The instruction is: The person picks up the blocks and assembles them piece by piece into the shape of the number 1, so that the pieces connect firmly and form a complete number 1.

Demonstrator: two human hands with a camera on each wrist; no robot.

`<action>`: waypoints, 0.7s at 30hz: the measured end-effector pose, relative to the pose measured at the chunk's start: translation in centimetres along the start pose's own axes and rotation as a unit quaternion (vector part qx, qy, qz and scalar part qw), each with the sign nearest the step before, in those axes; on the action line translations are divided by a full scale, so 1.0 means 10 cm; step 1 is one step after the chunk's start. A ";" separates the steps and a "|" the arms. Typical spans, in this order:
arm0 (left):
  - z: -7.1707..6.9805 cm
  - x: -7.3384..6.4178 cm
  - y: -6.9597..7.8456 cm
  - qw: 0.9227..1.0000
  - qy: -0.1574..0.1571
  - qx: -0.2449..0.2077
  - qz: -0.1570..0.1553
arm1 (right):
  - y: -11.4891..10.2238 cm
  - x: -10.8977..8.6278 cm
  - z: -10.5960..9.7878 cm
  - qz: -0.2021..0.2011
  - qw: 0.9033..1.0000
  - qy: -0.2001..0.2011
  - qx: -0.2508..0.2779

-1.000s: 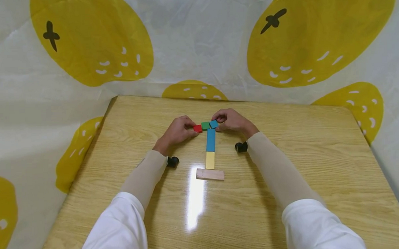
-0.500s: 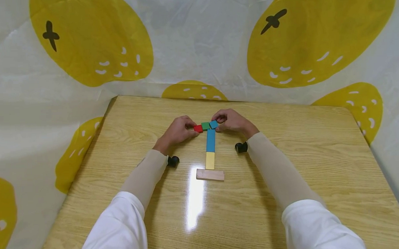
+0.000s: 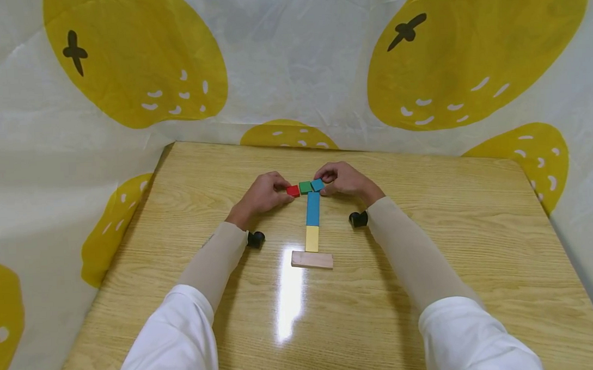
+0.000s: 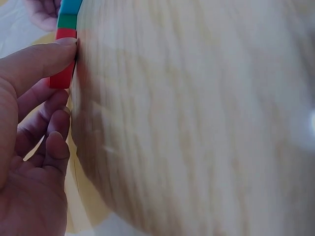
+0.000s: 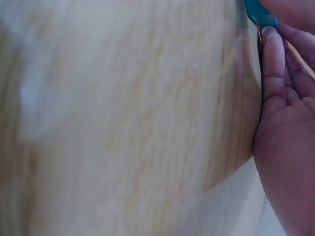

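Note:
My left hand (image 3: 264, 194) pinches a red block (image 3: 293, 191) between thumb and index finger at the left end of a short row; its other fingers curl loosely in the left wrist view. A green block (image 3: 305, 187) sits in the middle of the row. At the right end, my right hand (image 3: 346, 180) pinches a small blue block (image 3: 318, 185), which is turned slightly askew. Below the row runs a long blue block (image 3: 313, 209), then a yellow block (image 3: 312, 238), and a plain wooden block (image 3: 312, 259) lies crosswise at the bottom.
The blocks lie on a wood-grain table (image 3: 465, 239) with a bright glare streak in front. Black wrist cameras, one by the left sleeve (image 3: 256, 240) and one by the right sleeve (image 3: 359, 219), stick out inward. A lemon-patterned cloth (image 3: 292, 54) hangs behind the table.
The red block shifted slightly right toward the green one, then back left with my left hand, leaving a thin gap. My right hand and the other blocks stay in place.

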State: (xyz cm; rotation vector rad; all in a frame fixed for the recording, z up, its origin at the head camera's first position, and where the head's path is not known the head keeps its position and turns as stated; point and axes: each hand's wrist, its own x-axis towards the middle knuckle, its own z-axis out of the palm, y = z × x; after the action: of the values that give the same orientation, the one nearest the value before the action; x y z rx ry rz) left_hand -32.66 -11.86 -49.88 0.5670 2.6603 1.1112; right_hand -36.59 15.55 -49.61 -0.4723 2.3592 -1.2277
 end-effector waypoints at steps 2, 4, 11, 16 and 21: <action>-0.01 0.00 0.00 1.000 -0.001 0.002 -0.002 | 0.00 0.00 0.00 0.000 1.000 0.000 -0.002; -0.02 0.00 0.00 1.000 -0.004 0.003 -0.003 | 0.00 0.00 0.00 -0.001 1.000 0.001 -0.004; -0.02 0.01 0.00 1.000 -0.008 0.007 -0.005 | 0.02 0.02 0.00 -0.004 1.000 -0.001 -0.003; -0.02 0.02 0.00 1.000 -0.009 0.001 0.000 | 0.03 0.02 0.00 -0.005 1.000 0.002 -0.005; -0.01 0.02 0.00 1.000 -0.008 0.001 0.002 | 0.02 0.01 0.00 -0.006 1.000 0.001 -0.006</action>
State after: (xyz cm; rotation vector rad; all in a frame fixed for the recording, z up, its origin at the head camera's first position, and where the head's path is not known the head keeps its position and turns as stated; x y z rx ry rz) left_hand -32.92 -11.84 -49.81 0.5780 2.6482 1.1007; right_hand -36.71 15.65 -49.78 -0.4886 2.3706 -1.2210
